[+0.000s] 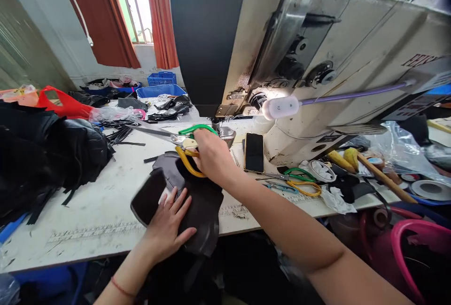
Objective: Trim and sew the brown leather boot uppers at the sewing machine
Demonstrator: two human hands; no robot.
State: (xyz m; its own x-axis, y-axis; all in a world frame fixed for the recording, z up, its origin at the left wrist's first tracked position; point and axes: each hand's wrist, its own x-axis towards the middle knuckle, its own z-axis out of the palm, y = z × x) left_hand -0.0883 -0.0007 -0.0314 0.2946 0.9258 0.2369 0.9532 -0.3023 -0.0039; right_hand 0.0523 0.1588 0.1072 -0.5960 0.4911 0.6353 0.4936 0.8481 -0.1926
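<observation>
Nearest, the left hand (171, 225) lies on the black piece (202, 215), its grip loose and its fingers spread; the piece sits at the front of the white counter (102, 197), and its low end pokes over the edge; a grey part and a bit of white show near the fingertips; the piece is laid out, but I see no fresh cut on it, so the cutting there looks not yet done, though the fingers hide some of it.

Just past it, the right hand (214, 154) has its grip closed around the scissors (179, 139); their green and yellow handles stand apart, and the blades point left, away from the piece.

To the left is a big dark pile (84, 154); I cannot tell if it is finished or waiting; thin black strips (121, 133) lie beside it, and they look like trimmed bits, so some cutting seems done.

A phone (254, 153) lies to the right, with more scissors (291, 183) near it; the sewing machine (352, 60) stands behind; far back is a blue basket (162, 78).
</observation>
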